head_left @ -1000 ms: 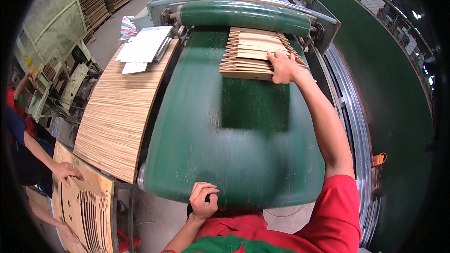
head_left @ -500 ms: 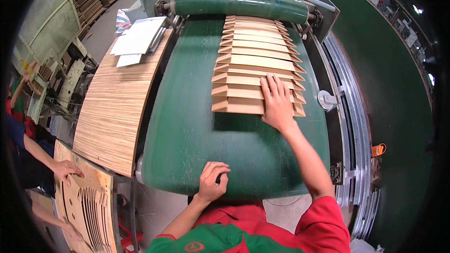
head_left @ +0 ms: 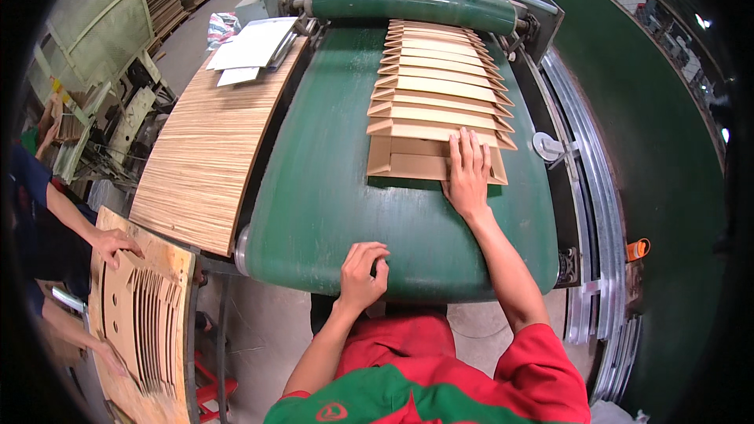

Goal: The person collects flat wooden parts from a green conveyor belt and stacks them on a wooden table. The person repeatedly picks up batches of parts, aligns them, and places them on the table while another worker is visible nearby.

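Note:
Folded brown cardboard pieces (head_left: 444, 79) overlap in a row on the green conveyor belt (head_left: 314, 180), running away under the roller. My right hand (head_left: 470, 180) lies with fingers stretched out on the right part of the nearest cardboard piece (head_left: 416, 166), its fingertips at the edge of the piece beyond. This nearest piece lies flat with raised, folded side flaps. My left hand (head_left: 364, 276) is by the belt's near end, fingers loosely curled and thumb apart, with nothing in it. Whether it touches the belt I cannot tell.
The green roller (head_left: 408, 1) crosses the belt's far end. Left of the belt, a wood-grained board (head_left: 204, 149) carries white sheets (head_left: 253, 45). At lower left, a co-worker's hands (head_left: 116, 245) touch slotted cardboard (head_left: 129, 322) on another board. Metal rails (head_left: 601, 212) line the right side.
The row of cardboard has moved farther away, exposing more of the nearest piece. My right hand remains on that piece. My left hand keeps its curled shape near the belt's end. The view has shifted slightly.

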The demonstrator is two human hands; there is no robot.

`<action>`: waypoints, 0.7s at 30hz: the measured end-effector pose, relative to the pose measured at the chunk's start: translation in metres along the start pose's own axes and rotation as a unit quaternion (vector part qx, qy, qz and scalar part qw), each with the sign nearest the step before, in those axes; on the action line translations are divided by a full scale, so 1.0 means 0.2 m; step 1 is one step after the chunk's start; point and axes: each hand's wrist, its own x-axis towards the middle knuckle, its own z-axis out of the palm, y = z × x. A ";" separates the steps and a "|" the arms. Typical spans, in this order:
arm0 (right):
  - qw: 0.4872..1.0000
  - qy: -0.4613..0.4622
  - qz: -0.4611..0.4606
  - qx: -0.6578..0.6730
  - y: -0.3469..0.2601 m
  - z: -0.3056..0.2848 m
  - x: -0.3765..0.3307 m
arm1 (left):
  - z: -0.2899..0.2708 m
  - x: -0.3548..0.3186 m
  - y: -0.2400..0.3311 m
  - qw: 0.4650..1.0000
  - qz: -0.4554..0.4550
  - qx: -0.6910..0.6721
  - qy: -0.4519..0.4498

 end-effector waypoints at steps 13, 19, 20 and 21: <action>0.994 0.035 -0.092 0.039 0.10 -0.11 0.24 | -0.01 0.38 0.16 0.995 0.093 -0.015 -0.019; 0.995 0.010 -0.084 0.060 0.06 -0.20 0.18 | 0.28 1.14 0.05 0.940 0.198 0.177 -0.216; 0.995 -0.004 -0.071 0.075 0.06 -0.22 0.17 | 0.30 1.19 0.03 0.911 0.177 0.219 -0.301; 0.995 -0.017 -0.080 0.060 0.06 -0.23 0.16 | 0.30 1.21 0.01 0.900 0.180 0.254 -0.306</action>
